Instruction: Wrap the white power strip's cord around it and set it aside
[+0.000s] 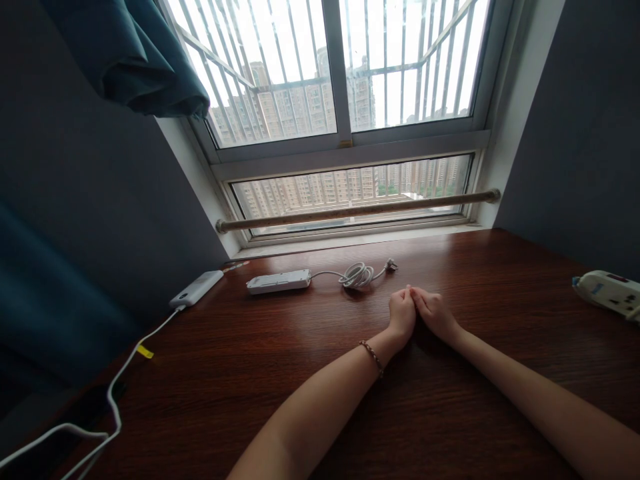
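Observation:
My left hand (403,313), with a braided bracelet (371,357) on its wrist, rests on the brown wooden table (320,363) with the fingers curled in. Against it lies my right hand (436,315), closed too, the thumbs and knuckles of both touching. No object shows in either hand; the palms are hidden. Just beyond them is a three-pin plug (391,265) on a coiled white cord (357,275). This cord runs left to a white power strip (279,281) lying on the table, apart from my hands.
A white power bank (196,289) with a white cable (117,390) lies at the left edge, near a yellow tag (145,351). At the far right stands another power strip (607,291). A metal rail (357,211) crosses the barred window behind; a blue curtain (135,60) hangs upper left.

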{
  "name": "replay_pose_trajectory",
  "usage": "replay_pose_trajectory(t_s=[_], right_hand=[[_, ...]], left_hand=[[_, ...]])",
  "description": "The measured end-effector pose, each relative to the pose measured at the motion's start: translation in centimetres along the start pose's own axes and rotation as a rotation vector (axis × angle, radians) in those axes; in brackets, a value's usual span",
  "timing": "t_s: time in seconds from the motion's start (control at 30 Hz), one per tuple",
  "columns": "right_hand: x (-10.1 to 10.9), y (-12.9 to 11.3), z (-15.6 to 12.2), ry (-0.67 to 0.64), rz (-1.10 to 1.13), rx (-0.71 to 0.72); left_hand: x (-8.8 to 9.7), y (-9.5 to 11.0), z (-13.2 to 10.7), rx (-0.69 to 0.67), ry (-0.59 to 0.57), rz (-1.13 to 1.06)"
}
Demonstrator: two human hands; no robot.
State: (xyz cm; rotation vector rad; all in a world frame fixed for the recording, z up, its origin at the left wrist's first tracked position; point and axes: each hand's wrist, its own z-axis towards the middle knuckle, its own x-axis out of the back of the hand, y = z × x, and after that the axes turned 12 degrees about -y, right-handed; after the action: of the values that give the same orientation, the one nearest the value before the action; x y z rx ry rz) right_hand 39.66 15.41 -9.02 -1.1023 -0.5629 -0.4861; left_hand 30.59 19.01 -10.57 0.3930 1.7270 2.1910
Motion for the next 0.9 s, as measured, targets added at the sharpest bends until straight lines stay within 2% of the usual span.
replay_pose_trajectory(t_s=[0.9], right_hand=[[0.06, -0.12, -0.02, -0.011, -0.012, -0.016]], left_hand=[[0.05, 0.21, -0.13, -0.006, -0.002, -0.009]])
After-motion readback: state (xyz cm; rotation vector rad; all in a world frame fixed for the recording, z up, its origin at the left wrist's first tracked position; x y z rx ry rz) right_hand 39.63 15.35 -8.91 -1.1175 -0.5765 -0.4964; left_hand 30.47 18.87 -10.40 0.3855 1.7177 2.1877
